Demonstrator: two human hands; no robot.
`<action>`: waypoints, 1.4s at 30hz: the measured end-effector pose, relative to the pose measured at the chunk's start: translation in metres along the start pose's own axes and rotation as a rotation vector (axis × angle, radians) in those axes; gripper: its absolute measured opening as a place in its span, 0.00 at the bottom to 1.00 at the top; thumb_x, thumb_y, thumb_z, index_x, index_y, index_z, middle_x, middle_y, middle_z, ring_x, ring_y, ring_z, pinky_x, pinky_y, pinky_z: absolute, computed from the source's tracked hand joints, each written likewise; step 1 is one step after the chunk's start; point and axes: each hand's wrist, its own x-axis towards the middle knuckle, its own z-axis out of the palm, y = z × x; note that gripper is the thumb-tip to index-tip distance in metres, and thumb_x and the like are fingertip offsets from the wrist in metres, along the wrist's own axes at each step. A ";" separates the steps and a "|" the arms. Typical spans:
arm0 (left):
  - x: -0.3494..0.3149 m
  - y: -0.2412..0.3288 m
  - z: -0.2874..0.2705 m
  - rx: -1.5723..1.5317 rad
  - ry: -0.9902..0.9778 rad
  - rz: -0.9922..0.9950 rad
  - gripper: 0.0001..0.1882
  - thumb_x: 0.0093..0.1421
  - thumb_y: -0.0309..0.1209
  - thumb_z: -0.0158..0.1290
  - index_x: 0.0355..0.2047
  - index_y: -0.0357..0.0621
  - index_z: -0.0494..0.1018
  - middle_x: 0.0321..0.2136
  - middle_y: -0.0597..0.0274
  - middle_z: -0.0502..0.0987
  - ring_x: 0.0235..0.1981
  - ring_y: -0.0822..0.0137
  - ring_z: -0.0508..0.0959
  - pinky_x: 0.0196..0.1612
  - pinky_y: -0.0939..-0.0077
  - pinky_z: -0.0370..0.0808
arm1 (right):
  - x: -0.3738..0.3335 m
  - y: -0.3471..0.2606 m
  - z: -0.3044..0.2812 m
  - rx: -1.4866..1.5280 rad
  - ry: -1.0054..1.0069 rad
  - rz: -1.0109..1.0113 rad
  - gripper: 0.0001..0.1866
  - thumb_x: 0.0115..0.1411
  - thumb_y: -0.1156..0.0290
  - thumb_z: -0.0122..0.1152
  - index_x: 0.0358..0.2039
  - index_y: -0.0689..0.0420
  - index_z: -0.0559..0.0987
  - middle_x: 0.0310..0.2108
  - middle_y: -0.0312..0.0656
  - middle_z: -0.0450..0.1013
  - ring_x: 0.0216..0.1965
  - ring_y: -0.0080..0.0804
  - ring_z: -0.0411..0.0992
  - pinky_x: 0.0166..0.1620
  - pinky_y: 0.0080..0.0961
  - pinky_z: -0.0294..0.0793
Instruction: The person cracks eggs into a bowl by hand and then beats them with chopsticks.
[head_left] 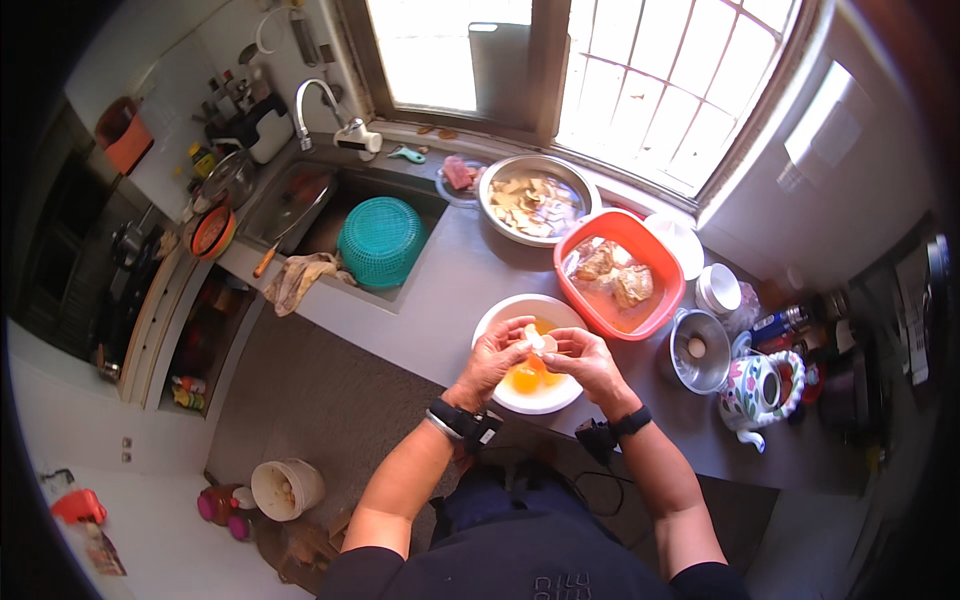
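Over a white bowl (548, 403), my left hand (492, 362) and my right hand (590, 368) meet at the fingertips. Between them is a cracked eggshell (541, 342), its pale inside showing, with the fingers of each hand closed on a side of it. Orange egg yolks (527, 377) lie in the bowl just below; my hands hide part of them. To the right, a metal pot (682, 376) holds a whole egg (696, 347). Both wrists wear dark bands.
Behind the bowl stand a red basin (650, 325) with meat in liquid and a steel basin (489, 212) of cut pieces in water. A floral teapot (745, 385) sits right. At left, a green colander (381, 240) rests in the sink (432, 208); a bucket (287, 490) stands on the floor.
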 end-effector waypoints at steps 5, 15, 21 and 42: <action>-0.011 -0.020 -0.010 -0.106 0.009 0.019 0.24 0.63 0.24 0.52 0.60 0.42 0.64 0.45 0.57 0.74 0.46 0.66 0.78 0.50 0.73 0.78 | 0.010 0.011 0.015 -0.288 0.007 -0.086 0.20 0.52 0.74 0.72 0.43 0.67 0.75 0.33 0.43 0.76 0.34 0.27 0.76 0.37 0.20 0.79; -0.196 0.022 -0.137 -0.490 0.596 0.369 0.18 0.60 0.24 0.54 0.51 0.48 0.69 0.42 0.60 0.75 0.41 0.65 0.78 0.43 0.68 0.79 | 0.009 0.014 0.105 -0.651 -0.184 -0.200 0.21 0.53 0.74 0.67 0.47 0.64 0.76 0.39 0.42 0.75 0.34 0.26 0.73 0.38 0.22 0.75; -0.392 0.023 -0.297 -0.275 1.543 0.732 0.29 0.60 0.34 0.57 0.60 0.51 0.60 0.50 0.59 0.70 0.45 0.62 0.76 0.49 0.63 0.77 | 0.002 -0.005 0.103 -0.606 -0.145 -0.143 0.17 0.55 0.76 0.63 0.47 0.64 0.76 0.41 0.43 0.75 0.34 0.25 0.74 0.38 0.22 0.76; -0.102 0.072 -0.023 0.325 0.334 0.128 0.25 0.63 0.23 0.49 0.60 0.40 0.60 0.54 0.55 0.67 0.52 0.60 0.73 0.53 0.64 0.74 | -0.253 -0.017 -0.173 -0.445 0.616 0.133 0.13 0.57 0.69 0.63 0.40 0.63 0.78 0.28 0.33 0.73 0.29 0.17 0.70 0.32 0.19 0.72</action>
